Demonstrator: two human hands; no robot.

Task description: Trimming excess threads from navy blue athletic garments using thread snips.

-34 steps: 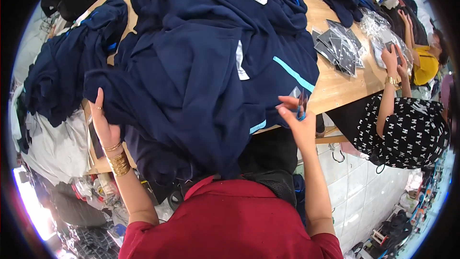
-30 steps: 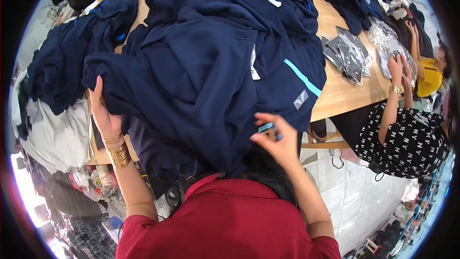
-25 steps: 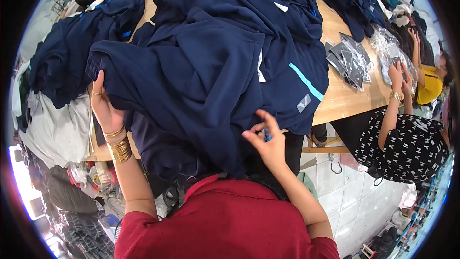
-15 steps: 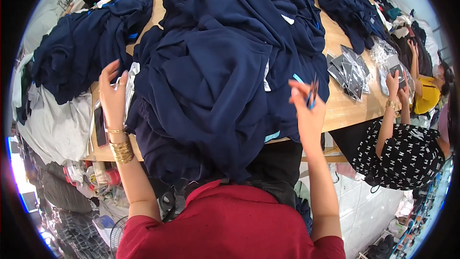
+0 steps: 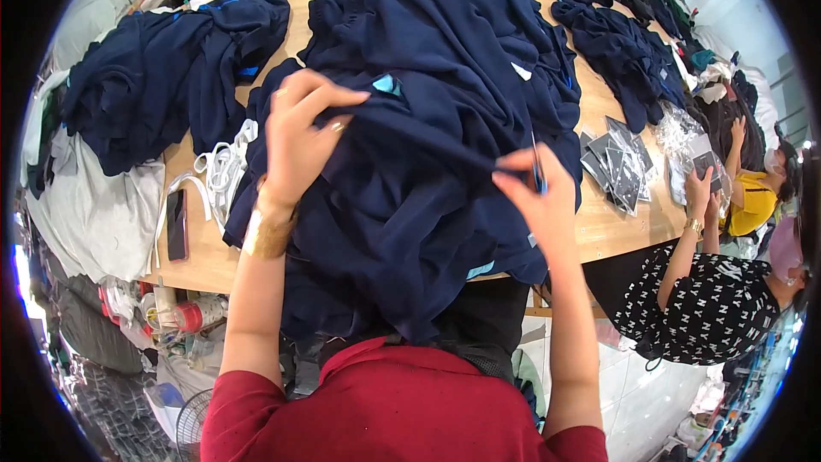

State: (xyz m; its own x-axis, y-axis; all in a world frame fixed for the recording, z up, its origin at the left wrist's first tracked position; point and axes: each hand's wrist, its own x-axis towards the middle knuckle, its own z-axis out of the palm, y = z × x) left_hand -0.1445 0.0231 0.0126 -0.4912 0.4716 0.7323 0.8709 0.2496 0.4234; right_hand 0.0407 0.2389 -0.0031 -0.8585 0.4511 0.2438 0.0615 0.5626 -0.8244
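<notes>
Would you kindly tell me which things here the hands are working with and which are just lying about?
In hand:
left hand
right hand
navy garment
small blue tool

Lying about:
dark phone
white straps
bagged garments
side navy pile

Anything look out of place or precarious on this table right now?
Yes: the navy garment held by the left hand and right hand drapes off the table edge. A dark phone also lies close to that edge.

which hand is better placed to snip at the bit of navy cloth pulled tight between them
Right. The right hand already holds the small blue snips at the taut fold of the navy garment; the left hand is busy pinching the cloth up.
</notes>
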